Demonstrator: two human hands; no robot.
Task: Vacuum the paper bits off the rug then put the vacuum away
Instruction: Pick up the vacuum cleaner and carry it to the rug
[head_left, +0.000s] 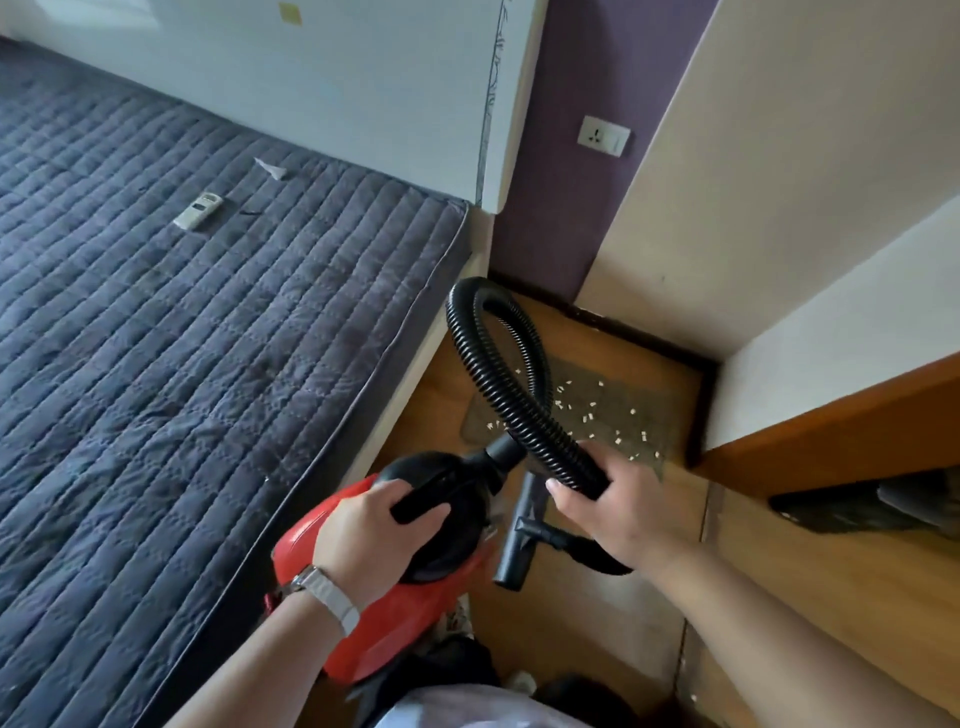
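Leftmost, a mattress (182, 338) under a dark quilted cover fills that side of the room. A white remote (198, 210) lies on it, with a scrap of white paper (270, 168) a little beyond, both well apart from the floor work.

Left hand (370, 535), metal-banded watch (327, 597) at the wrist, is wrapped around the black handle on top of a red and black vacuum (311, 530), fingers curled closed on it. Vacuum body sits just beside the mattress edge, above the wooden floor (571, 613).

Black ribbed hose (485, 374) rises from the vacuum's front, loops up and over, and comes back down into the right hand (618, 514). Right fingers are clamped on the hose's lower end. Below that hand a black floor nozzle (522, 535) hangs near the floor; whether it touches the boards I cannot tell.

Beyond the hands, a small grey-brown rug (613, 410) lies on the floor in the corner, between the mattress base and a wood-edged white unit (831, 364). White paper bits (589, 417) are scattered across the rug. Nozzle is short of the rug's near edge.

Further right, on the purple wall strip (576, 197), a white wall socket (603, 136).
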